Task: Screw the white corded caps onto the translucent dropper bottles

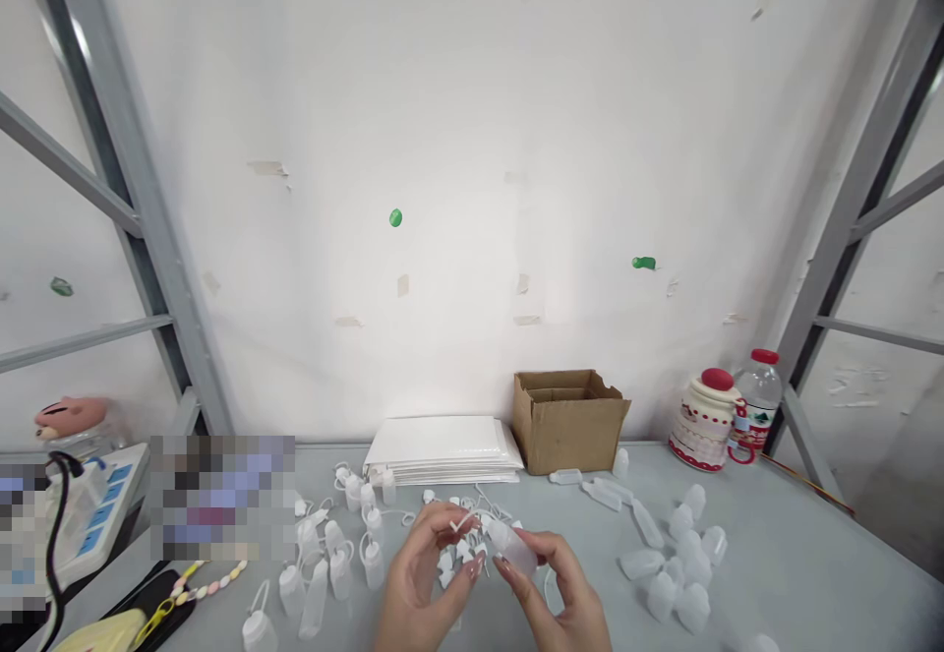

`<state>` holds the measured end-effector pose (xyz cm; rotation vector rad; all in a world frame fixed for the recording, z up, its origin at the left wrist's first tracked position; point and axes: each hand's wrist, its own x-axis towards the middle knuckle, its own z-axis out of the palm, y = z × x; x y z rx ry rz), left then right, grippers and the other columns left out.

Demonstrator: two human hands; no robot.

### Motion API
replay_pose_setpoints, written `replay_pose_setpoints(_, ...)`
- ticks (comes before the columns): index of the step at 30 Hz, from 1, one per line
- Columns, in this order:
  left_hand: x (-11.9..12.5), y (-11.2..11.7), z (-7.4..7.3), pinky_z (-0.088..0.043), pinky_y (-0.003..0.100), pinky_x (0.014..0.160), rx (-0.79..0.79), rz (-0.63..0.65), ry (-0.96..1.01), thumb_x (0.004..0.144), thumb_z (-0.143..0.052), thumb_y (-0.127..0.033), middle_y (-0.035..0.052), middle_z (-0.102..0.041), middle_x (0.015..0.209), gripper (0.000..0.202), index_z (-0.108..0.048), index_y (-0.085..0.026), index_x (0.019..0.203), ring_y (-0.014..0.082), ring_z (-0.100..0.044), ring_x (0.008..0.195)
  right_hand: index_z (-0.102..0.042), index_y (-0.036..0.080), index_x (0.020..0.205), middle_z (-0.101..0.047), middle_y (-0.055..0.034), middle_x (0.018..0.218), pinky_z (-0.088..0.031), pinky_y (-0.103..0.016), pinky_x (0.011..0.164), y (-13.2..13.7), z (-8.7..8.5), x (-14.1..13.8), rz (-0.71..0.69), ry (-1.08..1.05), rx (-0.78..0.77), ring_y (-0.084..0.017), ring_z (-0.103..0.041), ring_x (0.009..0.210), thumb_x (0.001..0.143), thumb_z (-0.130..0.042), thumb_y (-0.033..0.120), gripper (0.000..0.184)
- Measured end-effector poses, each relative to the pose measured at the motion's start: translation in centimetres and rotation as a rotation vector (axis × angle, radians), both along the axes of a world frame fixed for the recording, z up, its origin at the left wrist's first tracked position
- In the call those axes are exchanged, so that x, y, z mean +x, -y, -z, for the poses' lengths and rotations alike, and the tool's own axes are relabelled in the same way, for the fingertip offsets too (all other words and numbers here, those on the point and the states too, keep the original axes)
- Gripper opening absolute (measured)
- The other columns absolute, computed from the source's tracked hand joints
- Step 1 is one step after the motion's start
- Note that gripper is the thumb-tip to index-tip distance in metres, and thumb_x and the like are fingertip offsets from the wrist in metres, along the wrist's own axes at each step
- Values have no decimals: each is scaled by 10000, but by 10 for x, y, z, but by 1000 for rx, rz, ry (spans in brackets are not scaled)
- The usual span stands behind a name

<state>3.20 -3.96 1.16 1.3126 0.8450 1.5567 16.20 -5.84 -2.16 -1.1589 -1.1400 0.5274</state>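
My right hand (557, 593) grips a small translucent squeeze bottle (512, 546) between thumb and fingers, tilted with its neck toward the left. A thin white strap (472, 516) arches from the bottle's neck to my left hand (432, 573). The fingertips of that hand are curled around the strap's end, which they partly cover. Beneath and behind both hands lies a pile of small white caps with straps (447, 565). Left of them stand several bottles fitted with strapped caps (339, 573). Several bare translucent bottles (693, 559) lie to the right.
A stack of white envelopes (442, 450) and an open cardboard box (571, 436) sit against the wall. At the back right stand a cream jar (702, 421) and a red-capped bottle (759, 396). A power strip (110, 509) and a beaded strap (213, 588) are at left.
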Motion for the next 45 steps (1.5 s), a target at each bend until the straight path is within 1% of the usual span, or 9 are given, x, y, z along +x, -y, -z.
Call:
replay_pose_setpoints(8, -1, -3, 2, -463, 256, 737, -56, 16, -58, 587, -728, -298, 37, -594, 824, 207, -693, -205, 769, 182, -564, 813, -650, 251, 792, -544, 34, 581, -395, -250, 574, -2, 4, -1, 34, 190, 209, -140, -478, 534, 726, -634, 397, 161)
replay_pose_setpoints(23, 2, -2, -4, -474, 269, 705, -79, 8, -73, 577, -727, -332, 38, -627, 747, 182, -676, -185, 673, 188, -570, 759, -668, 252, 761, -525, 14, 543, -389, -294, 589, 0, 1, -2, 33, 194, 166, -169, -479, 534, 687, -670, 356, 128)
replay_pose_setpoints(27, 5, -5, 3, -467, 276, 701, -138, -14, 42, 548, -738, -365, 33, -634, 736, 272, -653, -188, 736, 186, -583, 747, -673, 240, 748, -552, 6, 567, -395, -287, 617, 1, -4, -2, -5, 105, 64, -171, -485, 563, 667, -675, 408, 186)
replay_pose_setpoints(31, 1, -14, 10, -450, 302, 627, -293, -80, 156, 611, -645, -467, 22, -632, 725, 368, -548, -204, 849, 190, -605, 671, -648, 206, 740, -560, 7, 542, -400, -258, 553, -4, -12, 4, -230, -196, -157, -159, -484, 543, 717, -560, 551, 357)
replay_pose_setpoints(33, -3, -17, 13, -432, 302, 576, -315, -95, -13, 646, -584, -474, 22, -603, 732, 356, -516, -203, 867, 189, -589, 627, -635, 188, 736, -542, 17, 524, -401, -250, 551, -8, -15, 8, -341, -298, -187, -144, -471, 523, 733, -521, 582, 410)
replay_pose_setpoints(35, -7, -18, 17, -425, 314, 588, -290, -115, -384, 676, -535, -440, 29, -568, 758, 348, -518, -195, 923, 191, -566, 621, -632, 176, 744, -531, 22, 527, -402, -252, 575, -11, -16, 12, -383, -333, -181, -139, -469, 532, 725, -524, 596, 434)
replay_pose_setpoints(39, -10, -15, 26, -413, 357, 731, -200, -155, -1052, 692, -505, -348, 108, -557, 954, 378, -552, -182, 1029, 272, -556, 881, -623, 177, 715, -519, 21, 532, -398, -260, 587, -10, -19, 14, -369, -349, -182, -144, -461, 541, 716, -528, 603, 436)
replay_pose_setpoints(42, -10, -16, 34, -406, 344, 766, -158, -141, -1188, 730, -445, -264, 113, -566, 960, 296, -589, -191, 978, 276, -545, 940, -625, 180, 727, -523, 20, 546, -395, -259, 589, -8, -20, 13, -375, -357, -193, -145, -462, 551, 711, -541, 596, 425)
replay_pose_setpoints(45, -10, -21, 40, -397, 346, 801, -146, -136, -1157, 728, -431, -205, 100, -587, 928, 273, -607, -200, 937, 270, -543, 950, -617, 185, 697, -523, 18, 549, -396, -264, 598, -8, -21, 12, -380, -358, -194, -147, -461, 554, 709, -542, 598, 421)
